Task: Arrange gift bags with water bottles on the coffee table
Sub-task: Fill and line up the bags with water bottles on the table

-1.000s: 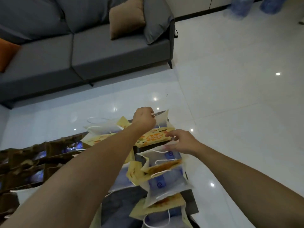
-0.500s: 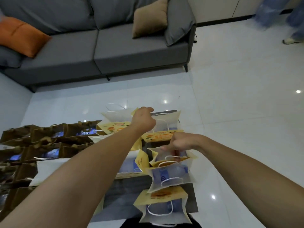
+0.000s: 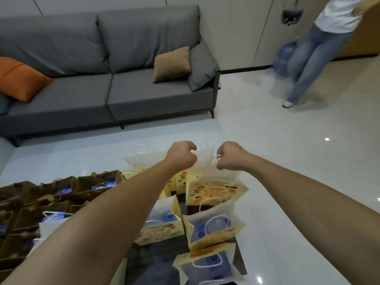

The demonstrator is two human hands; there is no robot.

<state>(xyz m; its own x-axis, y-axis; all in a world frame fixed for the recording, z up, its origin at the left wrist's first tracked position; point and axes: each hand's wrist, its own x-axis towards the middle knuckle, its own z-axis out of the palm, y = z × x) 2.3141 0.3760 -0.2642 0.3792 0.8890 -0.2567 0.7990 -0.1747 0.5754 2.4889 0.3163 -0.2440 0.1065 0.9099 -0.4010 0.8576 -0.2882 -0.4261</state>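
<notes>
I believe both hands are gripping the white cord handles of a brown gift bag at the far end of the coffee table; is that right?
Not quite: the bag is pale yellow, not brown. The head view shows the left hand and right hand gripping the white cord handles of a yellow gift bag at the far end of the coffee table; the brown bags stand to the left.

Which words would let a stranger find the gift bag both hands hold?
Start at the dark coffee table before the grey sofa. Follow its right-hand row of cream gift bags to the far end. Only that gift bag has its white cord handles gripped by the left hand and right hand.
</notes>
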